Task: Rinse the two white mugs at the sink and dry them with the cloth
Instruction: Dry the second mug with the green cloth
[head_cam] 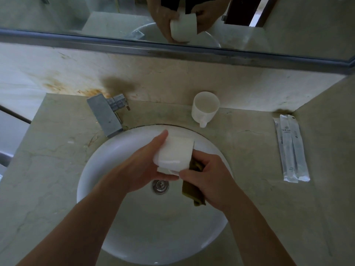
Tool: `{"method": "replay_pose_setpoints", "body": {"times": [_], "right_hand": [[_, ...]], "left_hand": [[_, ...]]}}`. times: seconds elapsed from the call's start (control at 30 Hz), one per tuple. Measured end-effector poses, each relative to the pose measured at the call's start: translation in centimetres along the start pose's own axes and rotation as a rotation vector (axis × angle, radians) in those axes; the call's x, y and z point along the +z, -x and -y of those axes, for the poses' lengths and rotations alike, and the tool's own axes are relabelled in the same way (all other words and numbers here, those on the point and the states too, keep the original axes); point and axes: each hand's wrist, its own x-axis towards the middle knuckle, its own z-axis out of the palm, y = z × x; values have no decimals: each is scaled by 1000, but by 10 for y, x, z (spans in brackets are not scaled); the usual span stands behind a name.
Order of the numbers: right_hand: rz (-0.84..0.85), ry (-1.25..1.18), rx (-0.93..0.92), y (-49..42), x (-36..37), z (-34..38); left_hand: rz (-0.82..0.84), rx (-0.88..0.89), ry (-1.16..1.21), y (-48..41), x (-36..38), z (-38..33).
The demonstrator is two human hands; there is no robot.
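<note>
Over the round white sink (119, 237) my left hand (142, 166) holds a white mug (172, 152) tipped on its side, fingers along its far wall and palm under it. My right hand (207, 179) grips an olive-green cloth (192, 191) and presses it against the mug's right end. The cloth's loose end hangs down into the basin. A second white mug (205, 108) stands upright on the counter behind the sink, to the right of the tap, its handle pointing toward me.
A square chrome tap (105, 116) stands at the back left of the basin, with no water seen running. The drain (160, 186) lies below my hands. Sealed white packets (292, 148) lie on the beige counter (48, 169) at the right. A mirror (172, 22) spans the back wall.
</note>
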Motion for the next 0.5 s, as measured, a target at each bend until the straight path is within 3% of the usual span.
{"method": "replay_pose_setpoints", "body": {"times": [0.17,0.33,0.4,0.5], "right_hand": [[24,-295,151,-1,1,-2],[94,-535,290,-3,-6,7],[34,-629,309,-2,-11,11],[-156,-488,276,3,-10,15]], "left_hand": [[-10,74,-208,0,-7,3],[-79,281,-437,-1,-12,16],[-149,349,-546,-2,-14,19],[-261,355,-523,-4,-15,22]]}}
